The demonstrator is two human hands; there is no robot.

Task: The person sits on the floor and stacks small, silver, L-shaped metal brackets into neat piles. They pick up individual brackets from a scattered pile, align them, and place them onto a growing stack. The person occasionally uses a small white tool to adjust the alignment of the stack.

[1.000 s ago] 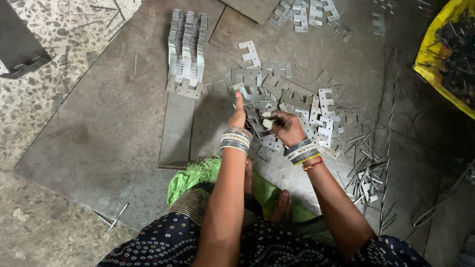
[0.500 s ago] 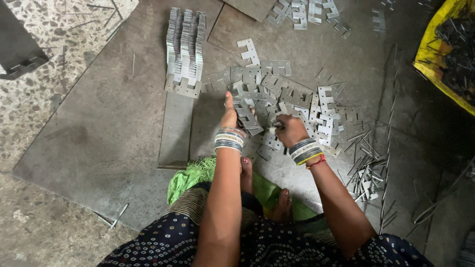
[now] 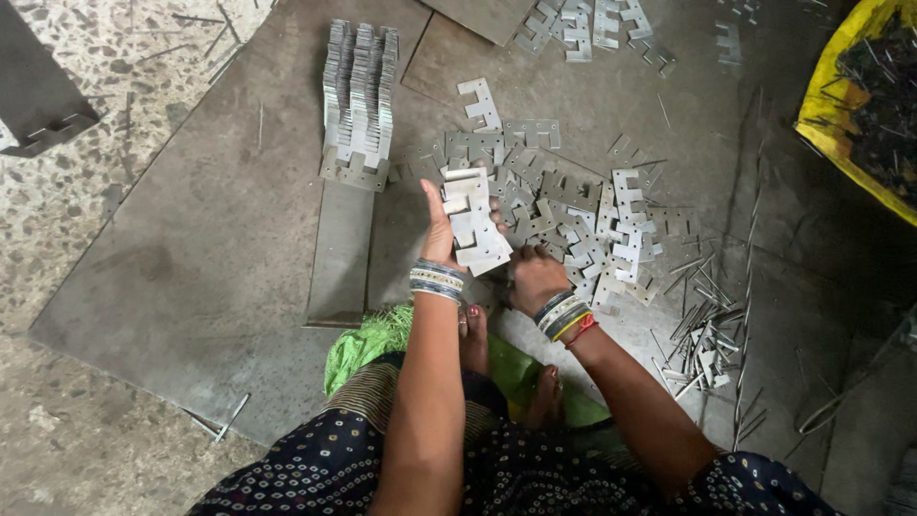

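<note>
My left hand [image 3: 441,229] holds a small stack of flat notched metal plates [image 3: 476,220], raised a little above the floor. My right hand [image 3: 535,275] is closed just right of and below that stack, touching loose plates; what it grips is hidden. Ahead and to the right lies a scattered pile of the same grey plates [image 3: 583,220]. A neat row of stacked plates [image 3: 359,96] stands further away at upper left, on a large metal sheet [image 3: 220,239]. Bangles ring both wrists.
A narrow metal strip [image 3: 339,253] lies left of my left arm. Thin metal slivers [image 3: 707,334] litter the floor at right. A yellow tub of dark scrap [image 3: 860,105] sits at upper right. More plates [image 3: 583,24] lie at the top edge. Green cloth [image 3: 373,339] is under my feet.
My left hand has lifted a stack of plates up from the pile and now holds it upright. My right hand has slid down and slightly left, beneath the stack.
</note>
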